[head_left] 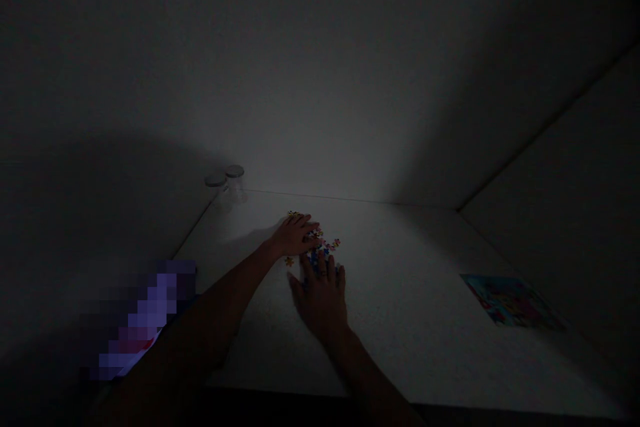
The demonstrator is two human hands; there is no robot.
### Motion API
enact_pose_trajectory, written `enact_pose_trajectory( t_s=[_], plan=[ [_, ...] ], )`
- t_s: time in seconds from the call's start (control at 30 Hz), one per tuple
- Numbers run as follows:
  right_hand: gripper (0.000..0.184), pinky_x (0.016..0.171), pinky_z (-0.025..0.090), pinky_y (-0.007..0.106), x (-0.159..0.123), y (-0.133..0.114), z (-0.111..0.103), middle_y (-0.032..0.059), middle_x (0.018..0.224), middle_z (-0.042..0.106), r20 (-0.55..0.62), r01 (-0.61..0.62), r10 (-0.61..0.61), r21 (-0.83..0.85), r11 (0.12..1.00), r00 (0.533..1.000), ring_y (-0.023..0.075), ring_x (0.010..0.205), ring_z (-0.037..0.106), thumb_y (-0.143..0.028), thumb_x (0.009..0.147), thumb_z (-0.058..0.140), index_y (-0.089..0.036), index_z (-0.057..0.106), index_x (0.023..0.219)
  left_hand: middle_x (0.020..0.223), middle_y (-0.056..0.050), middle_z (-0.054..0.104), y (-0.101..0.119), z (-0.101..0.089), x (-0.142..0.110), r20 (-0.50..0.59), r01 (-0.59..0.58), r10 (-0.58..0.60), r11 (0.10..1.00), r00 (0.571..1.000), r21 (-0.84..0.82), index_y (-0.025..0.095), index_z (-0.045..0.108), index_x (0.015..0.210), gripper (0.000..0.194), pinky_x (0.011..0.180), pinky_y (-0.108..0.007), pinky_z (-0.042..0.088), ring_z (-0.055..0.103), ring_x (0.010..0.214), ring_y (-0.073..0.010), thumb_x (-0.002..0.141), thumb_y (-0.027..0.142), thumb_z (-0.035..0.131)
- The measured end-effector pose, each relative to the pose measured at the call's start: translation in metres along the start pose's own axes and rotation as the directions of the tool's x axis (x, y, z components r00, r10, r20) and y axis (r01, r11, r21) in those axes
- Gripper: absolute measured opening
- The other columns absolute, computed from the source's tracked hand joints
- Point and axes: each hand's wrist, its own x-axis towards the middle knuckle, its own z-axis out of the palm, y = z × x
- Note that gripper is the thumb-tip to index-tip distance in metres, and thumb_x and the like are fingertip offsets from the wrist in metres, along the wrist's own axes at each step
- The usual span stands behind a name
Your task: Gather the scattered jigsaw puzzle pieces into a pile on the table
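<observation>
The room is very dim. A small pile of coloured puzzle pieces point(325, 247) lies on a white table point(410, 320). My left hand point(295, 235) lies flat over the pile's far-left side, fingers stretched towards the right and touching pieces. My right hand point(321, 293) rests palm down just in front of the pile, its fingers spread and its fingertips on the nearest pieces. Neither hand grips anything that I can see. One loose piece point(289, 261) sits between the two hands.
Two clear jars with grey lids point(226, 181) stand at the table's far-left corner against the wall. A colourful picture card point(510, 300) lies flat at the table's right side. A blurred purple object point(143, 320) is at the left edge.
</observation>
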Motion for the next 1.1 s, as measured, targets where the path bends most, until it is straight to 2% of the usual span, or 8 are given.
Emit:
enact_pose_trajectory(
  t_s=[0.13, 0.23, 0.37, 0.5, 0.67, 0.73, 0.93, 1.1],
  plan=[
    [0.071, 0.110, 0.014, 0.064, -0.004, 0.020, -0.004, 0.0164, 0.153, 0.032, -0.016, 0.018, -0.019, -0.062, 0.998, 1.000, 0.0413, 0.142, 0.020, -0.067, 0.092, 0.029, -0.024, 0.038, 0.147, 0.148, -0.007, 0.043, -0.003, -0.004, -0.004, -0.014, 0.023, -0.023, 1.000, 1.000, 0.001, 0.029, 0.051, 0.134, 0.054, 0.114, -0.042, 0.024, 0.035, 0.138, -0.0228, 0.093, 0.059, 0.032],
    [0.073, 0.111, 0.015, 0.062, -0.009, 0.038, -0.006, 0.0157, 0.153, 0.032, -0.027, 0.016, -0.018, -0.080, 0.997, 0.999, 0.0397, 0.143, 0.020, -0.069, 0.091, 0.028, -0.024, 0.039, 0.147, 0.151, -0.010, 0.038, -0.009, -0.004, 0.001, -0.037, 0.072, -0.072, 0.997, 0.997, 0.002, 0.026, 0.049, 0.136, 0.052, 0.115, -0.045, 0.020, 0.032, 0.140, -0.0238, 0.095, 0.053, 0.032],
    [0.074, 0.113, 0.018, 0.057, -0.008, 0.059, -0.010, 0.0135, 0.155, 0.029, 0.007, 0.046, -0.046, -0.078, 0.996, 0.999, 0.0348, 0.144, 0.018, -0.070, 0.091, 0.026, -0.024, 0.036, 0.148, 0.155, -0.012, 0.030, -0.018, -0.002, 0.009, -0.030, 0.123, -0.124, 0.992, 0.992, -0.013, 0.023, 0.042, 0.141, 0.059, 0.115, -0.051, 0.017, 0.025, 0.143, -0.0297, 0.093, 0.057, 0.034],
    [0.076, 0.114, 0.016, 0.057, 0.005, 0.073, -0.011, 0.0128, 0.157, 0.025, 0.008, 0.047, -0.046, -0.087, 0.995, 0.999, 0.0341, 0.145, 0.014, -0.071, 0.090, 0.026, -0.024, 0.034, 0.149, 0.156, -0.012, 0.028, -0.018, -0.001, 0.005, -0.005, 0.124, -0.124, 0.992, 0.992, -0.029, 0.021, 0.040, 0.143, 0.063, 0.116, -0.048, 0.016, 0.023, 0.144, -0.0280, 0.093, 0.059, 0.029],
    [0.081, 0.116, 0.012, 0.052, 0.033, 0.090, -0.014, 0.0155, 0.158, 0.018, 0.071, 0.031, -0.024, -0.104, 0.994, 0.997, 0.0322, 0.146, 0.011, -0.070, 0.091, 0.027, -0.016, 0.028, 0.151, 0.156, -0.015, 0.026, -0.005, -0.002, -0.019, 0.007, 0.151, -0.151, 0.988, 0.988, -0.035, 0.024, 0.037, 0.145, 0.078, 0.113, -0.059, 0.012, 0.019, 0.144, -0.0353, 0.086, 0.074, 0.027],
    [0.077, 0.117, 0.011, 0.050, 0.046, 0.096, -0.015, 0.0146, 0.159, 0.017, 0.097, 0.044, -0.033, -0.112, 0.993, 0.995, 0.0307, 0.146, 0.011, -0.066, 0.093, 0.026, -0.016, 0.026, 0.151, 0.156, -0.014, 0.026, 0.002, -0.003, -0.032, 0.005, 0.154, -0.154, 0.988, 0.988, -0.031, 0.027, 0.036, 0.145, 0.080, 0.114, -0.059, 0.011, 0.019, 0.144, -0.0359, 0.083, 0.077, 0.030],
    [0.066, 0.117, 0.010, 0.048, 0.086, 0.101, -0.010, 0.0124, 0.159, 0.018, 0.135, 0.128, -0.110, -0.134, 0.983, 0.985, 0.0276, 0.147, 0.011, -0.053, 0.098, 0.021, -0.015, 0.025, 0.151, 0.157, -0.011, 0.025, 0.024, -0.001, -0.066, -0.036, 0.161, -0.161, 0.987, 0.986, 0.002, 0.030, 0.033, 0.146, 0.075, 0.115, -0.057, 0.013, 0.017, 0.145, -0.0347, 0.085, 0.073, 0.035],
    [0.064, 0.117, 0.011, 0.047, 0.113, 0.094, -0.005, 0.0131, 0.158, 0.020, 0.156, 0.193, -0.174, -0.113, 0.975, 0.972, 0.0265, 0.147, 0.012, -0.051, 0.099, 0.020, -0.015, 0.024, 0.152, 0.157, -0.014, 0.023, 0.039, 0.003, -0.086, -0.056, 0.166, -0.164, 0.986, 0.985, 0.028, 0.025, 0.032, 0.148, 0.076, 0.116, -0.055, 0.013, 0.017, 0.145, -0.0338, 0.086, 0.070, 0.036]
  ],
)
